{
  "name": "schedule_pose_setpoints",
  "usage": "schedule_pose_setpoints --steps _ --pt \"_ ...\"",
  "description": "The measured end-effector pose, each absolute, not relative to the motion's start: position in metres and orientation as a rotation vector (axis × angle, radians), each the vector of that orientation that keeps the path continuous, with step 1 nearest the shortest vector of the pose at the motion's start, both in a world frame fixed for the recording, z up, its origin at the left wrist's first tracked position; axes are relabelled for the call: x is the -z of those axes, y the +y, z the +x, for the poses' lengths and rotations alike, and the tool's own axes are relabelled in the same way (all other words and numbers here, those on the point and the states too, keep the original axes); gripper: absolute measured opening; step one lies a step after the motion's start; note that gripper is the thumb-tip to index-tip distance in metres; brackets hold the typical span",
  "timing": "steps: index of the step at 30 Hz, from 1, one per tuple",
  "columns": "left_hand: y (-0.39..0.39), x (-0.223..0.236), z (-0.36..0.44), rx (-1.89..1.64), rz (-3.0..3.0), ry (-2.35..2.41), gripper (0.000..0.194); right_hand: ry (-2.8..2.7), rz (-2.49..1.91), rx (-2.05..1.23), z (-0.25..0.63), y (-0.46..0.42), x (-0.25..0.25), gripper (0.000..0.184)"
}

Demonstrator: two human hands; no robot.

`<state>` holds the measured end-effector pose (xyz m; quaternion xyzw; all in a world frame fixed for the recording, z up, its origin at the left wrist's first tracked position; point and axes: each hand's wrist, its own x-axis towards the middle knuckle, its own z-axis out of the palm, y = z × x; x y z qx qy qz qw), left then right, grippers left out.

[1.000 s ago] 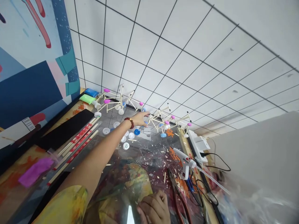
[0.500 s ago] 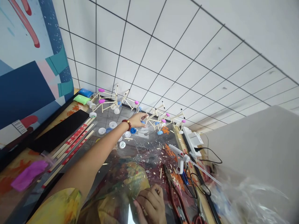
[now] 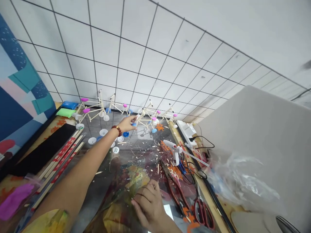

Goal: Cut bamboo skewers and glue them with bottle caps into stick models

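Note:
My left hand point(image 3: 128, 123), with a beaded bracelet at its wrist, reaches far across the table. Its thumb and fingers close round the near end of a stick model point(image 3: 143, 119), at a blue bottle cap point(image 3: 134, 124). This model is built of thin wooden sticks, with pink pads and caps at its ends. My right hand point(image 3: 147, 200) rests low in front of me, fingers curled in, with nothing visible in it. More stick models stand along the wall, one on the left point(image 3: 97, 106) and one on the right point(image 3: 171, 116).
Loose white caps point(image 3: 92, 140) and a dark blue cap point(image 3: 125, 134) lie near my left forearm. To the right are a hot glue gun point(image 3: 173, 149), long-handled pliers point(image 3: 173, 187), scissors point(image 3: 203, 212) and a power strip point(image 3: 187, 132). Wooden sticks point(image 3: 60, 155) lie on the left; wood scraps litter the middle.
The view has swung right, so the scene sits further left. My left hand stays at the stick model's blue-capped end, and my right hand remains curled low in front.

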<state>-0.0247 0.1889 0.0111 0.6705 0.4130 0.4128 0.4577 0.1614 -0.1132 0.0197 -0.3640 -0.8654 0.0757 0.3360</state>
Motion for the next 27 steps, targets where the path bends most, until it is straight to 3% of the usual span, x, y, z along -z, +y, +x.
schedule_pose_setpoints --steps 11,20,27 --pt "0.176 -0.027 -0.032 -1.024 1.541 1.028 0.064 -2.248 -0.996 -0.193 0.166 -0.114 -0.005 0.001" --pt "0.175 -0.026 -0.032 -0.995 1.515 1.083 0.068 -2.269 -0.962 -0.171 0.166 -0.112 -0.011 0.006" --pt "0.167 -0.034 -0.034 -0.969 1.543 1.100 0.085 -2.250 -0.981 -0.137 0.165 -0.112 -0.010 0.008"
